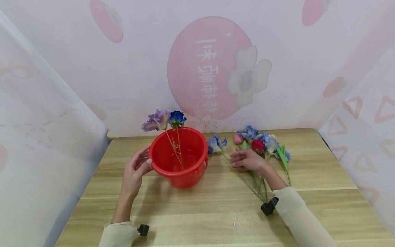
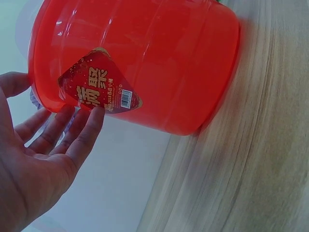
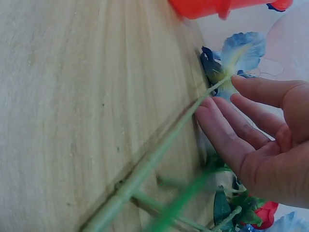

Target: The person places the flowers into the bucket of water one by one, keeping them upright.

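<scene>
We see the wood-grain surface (image 1: 197, 219) carrying a red plastic bucket (image 1: 185, 180) and, to its right, a loose pile of artificial flowers (image 1: 271, 143). Our left hand (image 1: 135, 167) grips the bucket at its edge; our right hand (image 1: 248, 160), fingers loosely spread, is at the stem of a blue iris (image 1: 216, 144) between bucket and pile; whether they touch, we cannot tell. A purple flower (image 1: 157, 120) and a smaller blue rose (image 1: 177, 118) lean inside the bucket.
</scene>
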A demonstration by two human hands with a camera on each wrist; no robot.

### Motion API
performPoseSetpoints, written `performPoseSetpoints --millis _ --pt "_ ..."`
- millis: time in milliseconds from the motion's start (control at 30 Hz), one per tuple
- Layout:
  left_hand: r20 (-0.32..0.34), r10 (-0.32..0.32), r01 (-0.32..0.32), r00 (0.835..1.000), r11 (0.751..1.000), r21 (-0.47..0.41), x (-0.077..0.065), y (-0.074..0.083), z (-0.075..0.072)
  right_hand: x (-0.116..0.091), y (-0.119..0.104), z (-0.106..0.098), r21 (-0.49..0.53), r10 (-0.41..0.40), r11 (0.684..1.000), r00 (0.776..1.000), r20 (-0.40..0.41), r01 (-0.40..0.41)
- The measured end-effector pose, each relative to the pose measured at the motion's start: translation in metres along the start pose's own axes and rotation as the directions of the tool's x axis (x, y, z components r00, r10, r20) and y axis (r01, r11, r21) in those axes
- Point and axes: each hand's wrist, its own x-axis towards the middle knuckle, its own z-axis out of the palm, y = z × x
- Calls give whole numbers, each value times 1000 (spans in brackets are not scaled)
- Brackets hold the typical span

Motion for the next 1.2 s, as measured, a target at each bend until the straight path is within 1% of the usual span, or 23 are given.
performPoseSetpoints --millis 133,267,400,533,767,967,1067,1200 --pt "-1 -9 9 1000 1000 10 -1 -2 0 2 4 3 -30 20 999 1000 6 -20" --pt "-2 -15 15 1000 1000 22 -2 -3 1 1 5 5 -32 19 999 1000 7 -19" --pt "-1 -16 16 1000 1000 21 -1 -2 1 -3 2 6 -28 17 999 1000 8 -17" --pt "8 -12 12 1000 1000 24 0 -2 2 -9 -3 4 -21 4 1000 1000 -14 -4" --pt "10 -7 7 1000 1000 13 1 -2 1 -20 -19 -1 17 -48 999 996 -79 49" --pt "8 -5 4 1000 1000 17 1 -1 1 -31 -37 -5 41 -90 995 987 -130 96" --pt "2 -9 9 1000 1000 16 1 0 0 -37 -46 -7 52 -125 990 981 -149 134" --pt "-4 -12 12 1000 1000 14 0 1 0 -41 -58 -7 119 -157 976 970 -186 181"
